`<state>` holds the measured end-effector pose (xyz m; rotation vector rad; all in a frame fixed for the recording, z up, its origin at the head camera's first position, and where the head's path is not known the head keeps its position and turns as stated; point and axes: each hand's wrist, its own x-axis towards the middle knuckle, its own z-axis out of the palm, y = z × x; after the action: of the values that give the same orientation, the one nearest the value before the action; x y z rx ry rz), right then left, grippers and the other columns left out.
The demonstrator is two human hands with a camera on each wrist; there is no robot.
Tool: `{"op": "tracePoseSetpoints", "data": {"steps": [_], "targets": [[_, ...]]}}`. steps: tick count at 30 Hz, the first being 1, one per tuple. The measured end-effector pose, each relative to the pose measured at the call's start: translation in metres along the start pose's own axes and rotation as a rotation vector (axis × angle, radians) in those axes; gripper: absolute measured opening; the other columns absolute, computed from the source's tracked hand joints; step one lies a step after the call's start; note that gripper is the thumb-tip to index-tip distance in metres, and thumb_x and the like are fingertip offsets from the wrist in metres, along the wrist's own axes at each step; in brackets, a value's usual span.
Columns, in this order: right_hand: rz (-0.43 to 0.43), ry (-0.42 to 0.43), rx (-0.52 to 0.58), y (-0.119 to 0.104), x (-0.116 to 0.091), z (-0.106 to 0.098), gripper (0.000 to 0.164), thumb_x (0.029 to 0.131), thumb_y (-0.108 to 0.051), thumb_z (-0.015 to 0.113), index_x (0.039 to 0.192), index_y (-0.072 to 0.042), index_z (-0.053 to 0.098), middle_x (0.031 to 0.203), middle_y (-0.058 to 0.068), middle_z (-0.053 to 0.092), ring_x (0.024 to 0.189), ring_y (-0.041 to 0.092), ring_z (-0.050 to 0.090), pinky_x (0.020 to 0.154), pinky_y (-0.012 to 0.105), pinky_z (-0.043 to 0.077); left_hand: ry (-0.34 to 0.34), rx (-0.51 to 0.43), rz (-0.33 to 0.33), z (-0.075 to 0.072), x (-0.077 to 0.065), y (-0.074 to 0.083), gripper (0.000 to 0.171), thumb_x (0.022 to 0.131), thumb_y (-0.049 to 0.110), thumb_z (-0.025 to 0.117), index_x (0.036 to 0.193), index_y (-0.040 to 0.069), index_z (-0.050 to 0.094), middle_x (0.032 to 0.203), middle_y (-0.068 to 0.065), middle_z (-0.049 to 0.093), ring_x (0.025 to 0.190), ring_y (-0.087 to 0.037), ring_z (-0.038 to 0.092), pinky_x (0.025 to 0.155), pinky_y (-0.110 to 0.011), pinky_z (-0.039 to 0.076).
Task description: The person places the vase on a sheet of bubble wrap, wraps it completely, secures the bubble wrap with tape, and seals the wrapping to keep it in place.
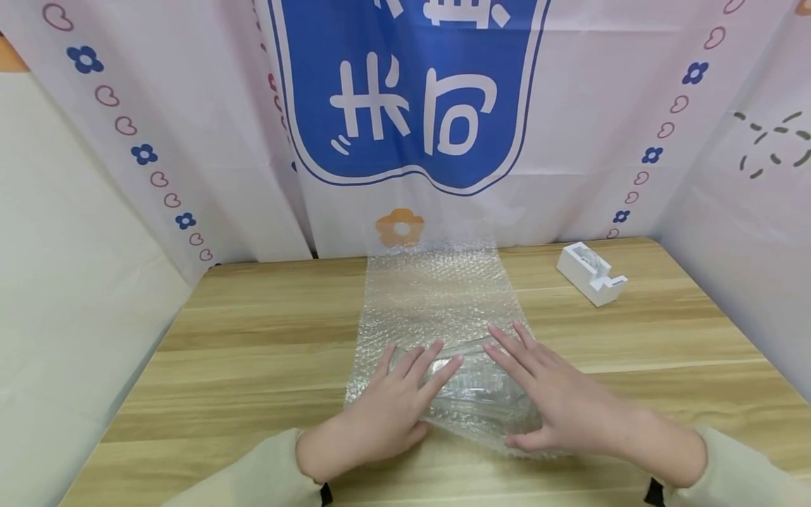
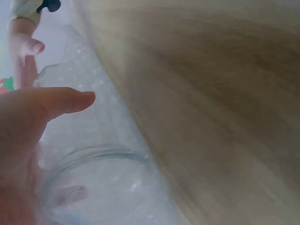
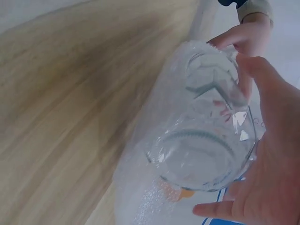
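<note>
Glass vessel [image 1: 476, 379]: long axis left-right (facing unclear).

We record one clear, round-based glass vessel [image 1: 478, 380], lying sideways on one long, transparent plastic bubble-wrap sheet [image 1: 437, 296].

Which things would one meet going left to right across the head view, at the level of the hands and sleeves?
Left sleeve → left hand → clear glass container → right hand → right sleeve.
</note>
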<state>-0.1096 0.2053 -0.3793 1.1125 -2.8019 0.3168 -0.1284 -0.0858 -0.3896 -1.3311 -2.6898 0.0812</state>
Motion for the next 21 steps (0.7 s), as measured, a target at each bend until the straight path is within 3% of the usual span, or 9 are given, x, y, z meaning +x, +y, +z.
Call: {"op": "tracePoseSetpoints", "data": {"steps": [5,10,14,21], "targets": [[0.003,-0.008,-0.046,-0.007,0.002,-0.001,0.127,0.068,-0.062,0.087,0.162,-0.007,0.021,0.170,0.017,0.009,0.150,0.052,0.014,0.109,0.066,0.037,0.059,0.047,0.001,0.004,0.003,-0.002,0.104,0.085,0.049,0.080,0.164,0.016,0.021,0.159,-0.016,0.035,0.134,-0.034,0.048,0.107,-0.067,0.039],[0.016,-0.052,-0.068,-0.010,0.004,-0.002,0.127,0.067,-0.062,0.089,0.164,-0.015,0.021,0.170,0.018,0.005,0.147,0.056,0.016,0.106,0.066,0.040,0.097,0.078,0.019,0.005,0.006,-0.006,0.091,0.091,0.045,0.077,0.162,0.017,0.028,0.155,-0.015,0.040,0.129,-0.031,0.052,0.104,-0.064,0.044],[0.018,-0.059,-0.087,-0.009,0.005,-0.001,0.125,0.066,-0.053,0.093,0.163,-0.015,0.025,0.169,0.022,0.011,0.145,0.059,0.020,0.106,0.066,0.041,0.102,0.066,0.029,0.005,0.007,-0.008,0.086,0.093,0.040,0.075,0.162,0.017,0.030,0.155,-0.015,0.041,0.127,-0.031,0.054,0.104,-0.063,0.045],[-0.034,0.025,-0.103,0.000,0.009,0.006,0.114,0.067,-0.040,0.095,0.159,-0.014,0.032,0.163,0.025,0.024,0.138,0.058,0.037,0.102,0.064,0.046,0.067,0.066,0.034,0.003,0.008,-0.011,0.084,0.096,0.042,0.071,0.163,0.016,0.027,0.156,-0.015,0.041,0.129,-0.032,0.053,0.105,-0.062,0.045]]}}
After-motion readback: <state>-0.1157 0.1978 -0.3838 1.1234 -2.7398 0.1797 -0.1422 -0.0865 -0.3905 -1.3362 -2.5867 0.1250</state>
